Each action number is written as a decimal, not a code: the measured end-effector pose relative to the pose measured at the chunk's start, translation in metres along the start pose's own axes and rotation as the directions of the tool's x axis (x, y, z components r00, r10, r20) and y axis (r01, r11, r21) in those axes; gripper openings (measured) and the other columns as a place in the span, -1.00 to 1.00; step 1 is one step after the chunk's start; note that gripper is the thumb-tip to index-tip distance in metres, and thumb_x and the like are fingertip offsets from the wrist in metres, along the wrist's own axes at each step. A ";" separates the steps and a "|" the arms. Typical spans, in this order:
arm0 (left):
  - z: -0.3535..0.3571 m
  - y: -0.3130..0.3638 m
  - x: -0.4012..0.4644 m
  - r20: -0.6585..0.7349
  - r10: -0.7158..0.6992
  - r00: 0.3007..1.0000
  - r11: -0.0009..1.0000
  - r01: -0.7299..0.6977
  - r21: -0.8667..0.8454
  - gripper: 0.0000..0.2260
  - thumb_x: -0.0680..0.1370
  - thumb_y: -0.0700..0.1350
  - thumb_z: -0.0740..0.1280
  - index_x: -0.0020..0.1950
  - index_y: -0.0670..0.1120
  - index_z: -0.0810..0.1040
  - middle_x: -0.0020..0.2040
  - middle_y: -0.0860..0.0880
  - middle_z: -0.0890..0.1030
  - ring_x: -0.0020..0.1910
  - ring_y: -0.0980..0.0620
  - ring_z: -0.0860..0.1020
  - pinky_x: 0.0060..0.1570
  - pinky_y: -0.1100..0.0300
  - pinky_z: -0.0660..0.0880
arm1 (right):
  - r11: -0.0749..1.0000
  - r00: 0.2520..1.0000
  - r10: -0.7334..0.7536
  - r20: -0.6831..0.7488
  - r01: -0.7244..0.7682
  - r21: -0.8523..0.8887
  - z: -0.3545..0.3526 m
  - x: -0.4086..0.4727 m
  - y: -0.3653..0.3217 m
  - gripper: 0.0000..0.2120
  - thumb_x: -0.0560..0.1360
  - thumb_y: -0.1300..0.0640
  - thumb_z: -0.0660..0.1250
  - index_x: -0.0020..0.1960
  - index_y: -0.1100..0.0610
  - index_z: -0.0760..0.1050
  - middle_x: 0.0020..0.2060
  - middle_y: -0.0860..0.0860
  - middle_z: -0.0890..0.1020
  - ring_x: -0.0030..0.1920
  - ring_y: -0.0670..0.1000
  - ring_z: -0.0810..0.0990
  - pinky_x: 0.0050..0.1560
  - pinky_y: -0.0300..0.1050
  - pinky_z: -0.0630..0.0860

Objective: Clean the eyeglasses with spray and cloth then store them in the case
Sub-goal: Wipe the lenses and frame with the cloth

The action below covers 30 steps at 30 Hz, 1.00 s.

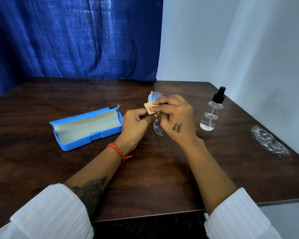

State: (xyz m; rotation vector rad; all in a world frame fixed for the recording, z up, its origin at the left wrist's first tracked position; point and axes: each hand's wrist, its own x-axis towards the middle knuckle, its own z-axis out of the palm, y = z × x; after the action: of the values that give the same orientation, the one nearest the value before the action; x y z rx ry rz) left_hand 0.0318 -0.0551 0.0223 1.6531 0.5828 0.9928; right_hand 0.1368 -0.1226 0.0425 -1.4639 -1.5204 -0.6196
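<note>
Pink-framed eyeglasses with blue-tinted lenses are held upright on end above the table's middle. My left hand grips them near the bridge. My right hand pinches a small beige cloth against the glasses between the two lenses. One lens shows above the hands, the other below them. A blue case lies open on the table to the left of my hands, with a pale lining. A clear spray bottle with a black pump top stands to the right.
The dark wooden table has a white powdery stain near its right edge. A blue curtain hangs behind the table, and a white wall runs along the right side.
</note>
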 end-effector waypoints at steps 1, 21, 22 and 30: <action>0.000 0.000 0.000 -0.001 0.000 1.000 1.000 0.000 0.005 -0.87 0.46 -0.25 0.37 -0.03 -0.13 0.65 -0.09 -0.18 0.67 0.01 -0.15 0.60 0.10 -0.13 0.51 | 1.000 1.000 0.023 -0.006 -0.023 0.005 -0.001 0.000 0.003 -0.75 0.22 0.45 0.35 -0.24 0.18 0.68 -0.20 0.04 0.69 -0.14 0.04 0.59 0.02 -0.52 0.34; 0.000 -0.003 0.001 0.007 0.080 0.997 0.996 -0.080 0.046 -0.89 0.46 -0.26 0.37 -0.09 -0.10 0.66 -0.14 -0.23 0.66 -0.05 -0.22 0.60 0.04 -0.18 0.51 | 0.999 0.998 0.025 -0.064 -0.023 0.037 -0.001 -0.001 -0.001 -0.86 0.24 0.33 0.32 -0.35 0.20 0.66 -0.26 0.04 0.69 -0.20 0.04 0.60 -0.08 -0.36 0.44; 0.000 -0.003 0.001 0.011 0.076 0.997 0.996 -0.076 0.044 -0.90 0.46 -0.26 0.37 -0.09 -0.11 0.66 -0.15 -0.22 0.66 -0.08 -0.17 0.61 0.05 -0.17 0.51 | 0.998 0.996 0.041 -0.077 -0.037 0.048 -0.003 0.000 -0.002 -0.84 0.25 0.28 0.28 -0.38 0.20 0.64 -0.29 0.03 0.69 -0.22 0.04 0.60 -0.12 -0.35 0.45; -0.001 -0.001 0.001 0.046 0.081 0.996 0.995 -0.084 0.058 -0.89 0.48 -0.21 0.37 -0.06 -0.20 0.66 -0.11 -0.19 0.67 -0.04 -0.18 0.61 0.07 -0.10 0.53 | 0.990 0.981 0.060 -0.187 -0.083 -0.118 -0.004 0.002 -0.005 -0.67 0.32 0.41 0.23 -0.01 0.24 0.64 -0.09 0.12 0.66 -0.05 0.08 0.57 0.06 -0.40 0.34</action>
State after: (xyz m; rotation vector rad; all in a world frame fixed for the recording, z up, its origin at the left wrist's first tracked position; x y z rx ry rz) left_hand 0.0316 -0.0540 0.0219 1.7600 0.5228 1.0045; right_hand 0.1331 -0.1257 0.0472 -1.5052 -1.3011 -0.7960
